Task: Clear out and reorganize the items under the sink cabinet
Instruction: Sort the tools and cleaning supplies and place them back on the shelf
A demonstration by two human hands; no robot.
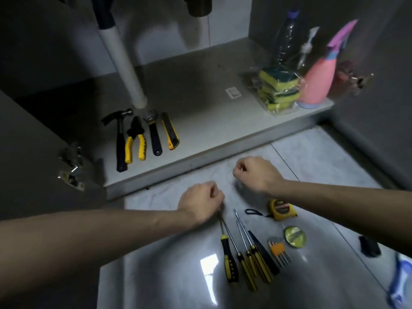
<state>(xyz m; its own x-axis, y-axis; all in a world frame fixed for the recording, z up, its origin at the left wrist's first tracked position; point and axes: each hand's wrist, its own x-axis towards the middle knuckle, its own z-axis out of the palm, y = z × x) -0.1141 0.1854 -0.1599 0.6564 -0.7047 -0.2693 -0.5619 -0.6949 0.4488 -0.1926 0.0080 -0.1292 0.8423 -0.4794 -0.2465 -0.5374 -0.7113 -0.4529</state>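
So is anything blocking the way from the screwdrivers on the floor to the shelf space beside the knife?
Nothing visible: the floor between the screwdrivers and the cabinet shelf is bare, as is the shelf right of the utility knife.

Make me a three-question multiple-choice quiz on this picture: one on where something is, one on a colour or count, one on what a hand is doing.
1. Where does the hammer lie?
A. on the cabinet floor
B. on the floor tiles
C. in a drawer

2. What colour is the spray bottle?
A. green
B. pink
C. black

3. What is the left hand doing?
A. lying flat and open
B. holding the tape measure
C. pinching a screwdriver tip

Answers: 1 A, it lies beside the pliers inside the cabinet. 2 B, its body is pink. 3 C, the shaft runs up into its curled fingers.
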